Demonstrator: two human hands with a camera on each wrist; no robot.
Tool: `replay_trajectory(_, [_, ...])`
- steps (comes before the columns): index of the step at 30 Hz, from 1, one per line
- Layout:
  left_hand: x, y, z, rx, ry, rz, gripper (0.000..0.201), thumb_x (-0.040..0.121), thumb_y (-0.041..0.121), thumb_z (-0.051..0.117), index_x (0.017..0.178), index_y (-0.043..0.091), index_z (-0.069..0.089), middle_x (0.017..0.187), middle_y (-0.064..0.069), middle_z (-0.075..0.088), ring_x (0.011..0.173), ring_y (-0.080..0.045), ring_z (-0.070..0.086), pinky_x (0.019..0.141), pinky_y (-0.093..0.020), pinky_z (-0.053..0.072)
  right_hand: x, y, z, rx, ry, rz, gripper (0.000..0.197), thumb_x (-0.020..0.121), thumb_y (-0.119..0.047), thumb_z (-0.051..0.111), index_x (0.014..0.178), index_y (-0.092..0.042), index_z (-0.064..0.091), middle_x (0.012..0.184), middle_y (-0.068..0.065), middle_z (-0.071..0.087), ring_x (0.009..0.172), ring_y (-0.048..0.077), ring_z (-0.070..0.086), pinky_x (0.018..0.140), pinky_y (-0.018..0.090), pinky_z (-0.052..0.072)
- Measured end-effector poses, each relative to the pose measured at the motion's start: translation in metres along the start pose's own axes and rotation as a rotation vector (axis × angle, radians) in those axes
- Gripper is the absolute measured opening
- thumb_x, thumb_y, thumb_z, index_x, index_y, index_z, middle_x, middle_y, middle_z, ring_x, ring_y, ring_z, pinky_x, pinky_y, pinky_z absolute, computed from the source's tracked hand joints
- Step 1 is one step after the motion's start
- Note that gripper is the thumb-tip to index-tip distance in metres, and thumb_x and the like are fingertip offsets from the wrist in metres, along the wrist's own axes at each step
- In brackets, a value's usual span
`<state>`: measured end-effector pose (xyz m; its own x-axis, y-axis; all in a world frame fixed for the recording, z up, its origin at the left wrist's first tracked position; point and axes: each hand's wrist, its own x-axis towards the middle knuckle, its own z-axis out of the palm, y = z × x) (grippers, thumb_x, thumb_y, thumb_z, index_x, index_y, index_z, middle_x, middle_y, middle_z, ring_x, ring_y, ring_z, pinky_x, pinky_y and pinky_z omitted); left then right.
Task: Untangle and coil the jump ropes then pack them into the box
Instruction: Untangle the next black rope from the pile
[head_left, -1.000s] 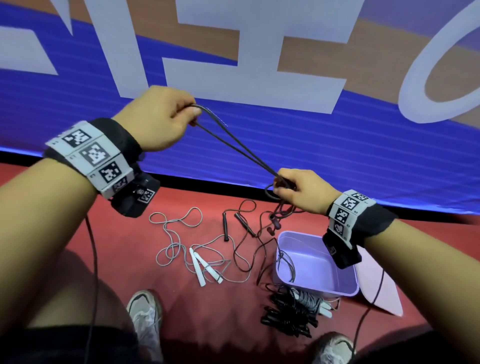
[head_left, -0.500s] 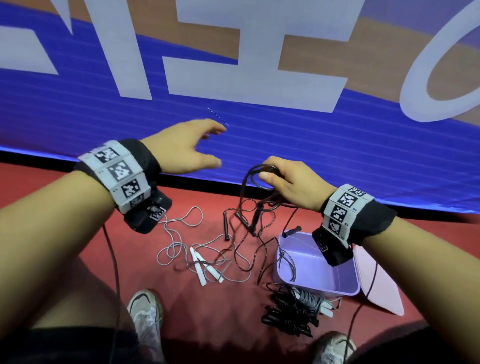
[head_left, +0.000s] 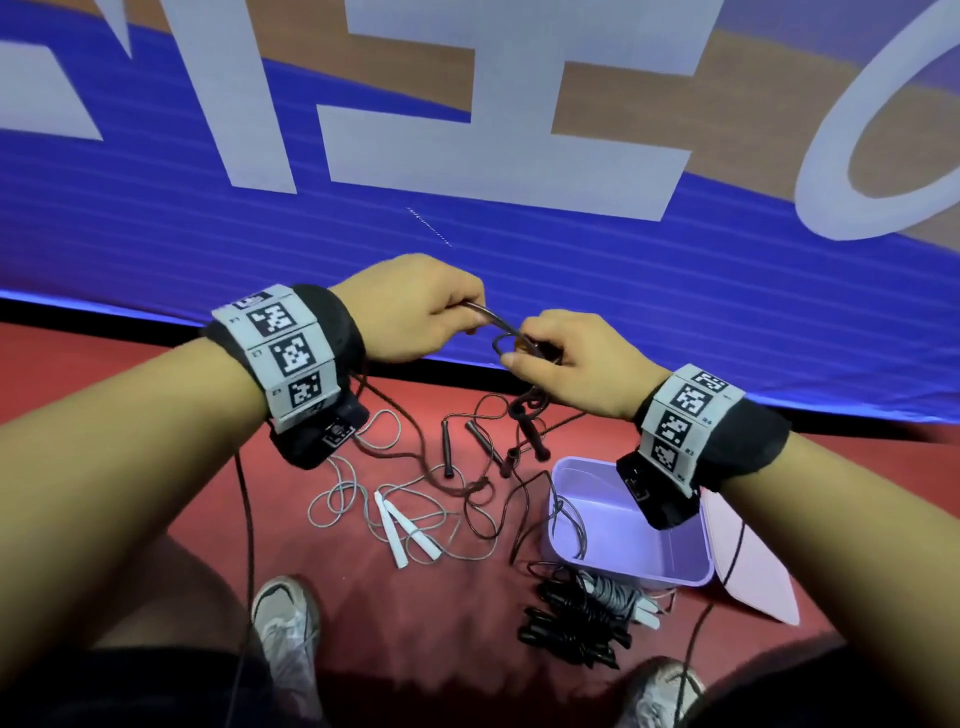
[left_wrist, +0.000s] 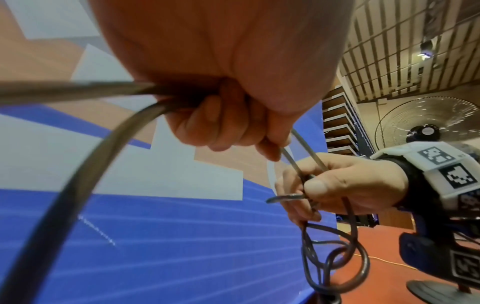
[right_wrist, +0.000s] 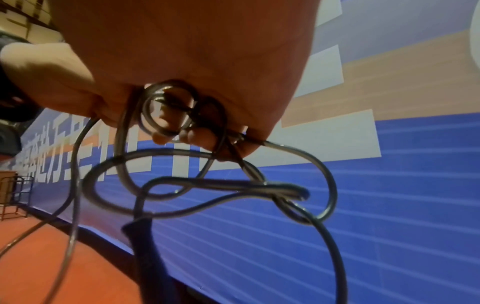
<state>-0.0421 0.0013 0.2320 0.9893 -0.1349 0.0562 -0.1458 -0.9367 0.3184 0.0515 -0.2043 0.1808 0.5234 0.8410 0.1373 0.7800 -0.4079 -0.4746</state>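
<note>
My left hand (head_left: 457, 317) and right hand (head_left: 524, 358) meet in mid-air, both pinching the same dark jump rope (head_left: 496, 325). In the left wrist view the left hand (left_wrist: 249, 131) curls round two strands of the dark jump rope (left_wrist: 298, 162) that run to the right hand (left_wrist: 314, 189). Under the right hand (right_wrist: 197, 131) the dark jump rope (right_wrist: 207, 185) hangs in tangled loops, with a black handle (right_wrist: 148, 257) dangling. The lilac box (head_left: 680, 571) stands open on the red floor below, one strand trailing into it.
On the floor lie a grey rope with white handles (head_left: 405, 530), more dark rope with black handles (head_left: 478, 441), and a coiled bundle of ropes (head_left: 576, 618) in front of the box. A pink lid (head_left: 748, 566) lies right of it. A blue banner wall (head_left: 675, 291) rises behind. My shoes (head_left: 285, 623) are below.
My left hand, which had let go of the stretched rope and opened, has come down and right and now pinches the rope again close to the right hand.
</note>
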Motion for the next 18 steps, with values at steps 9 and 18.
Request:
replay_trajectory(9, [-0.017, -0.019, -0.035, 0.049, 0.125, -0.056, 0.016, 0.097, 0.027, 0.057, 0.088, 0.017, 0.066, 0.063, 0.014, 0.055, 0.062, -0.004, 0.051, 0.057, -0.028, 0.036, -0.005, 0.029, -0.002, 0.093, -0.068, 0.223, 0.028, 0.087, -0.033, 0.069, 0.07, -0.018, 0.052, 0.067, -0.005, 0.049, 0.065, 0.016, 0.044, 0.064, 0.032, 0.04])
replay_trajectory(18, [-0.03, -0.055, -0.063, -0.035, 0.342, -0.323, 0.024, 0.1, 0.024, 0.054, 0.086, 0.01, 0.068, 0.064, 0.0, 0.054, 0.063, -0.022, 0.046, 0.06, -0.033, 0.033, -0.019, 0.053, 0.001, 0.022, -0.047, 0.276, 0.028, 0.078, -0.015, 0.076, 0.076, -0.026, 0.051, 0.07, -0.015, 0.057, 0.061, -0.004, 0.052, 0.059, 0.01, 0.036])
